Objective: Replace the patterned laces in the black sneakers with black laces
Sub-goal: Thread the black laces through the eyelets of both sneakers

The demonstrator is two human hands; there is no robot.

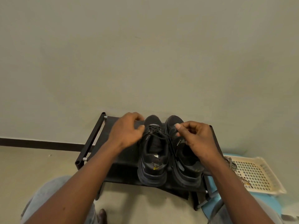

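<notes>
Nearest the left edge of the black metal shoe rack [95,136], the left hand [126,133] curls its fingers round one end of a thin black lace [155,135] crossing the left black sneaker [152,175]. Over the neighbouring right black sneaker [187,172], the right hand [199,143] pinches the other end. Beyond the right edge, a striped patterned lace [232,164] lies on a cream perforated tray [262,175].

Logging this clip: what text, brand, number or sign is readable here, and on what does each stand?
Nothing reads clearly.
Right sneaker: small white print on its side, too blurred to read.
Both sneakers' heels: a yellow mark each, too small to tell.
Left sneaker: white tag inside, no legible text.
Rack and tray: no text visible.
</notes>
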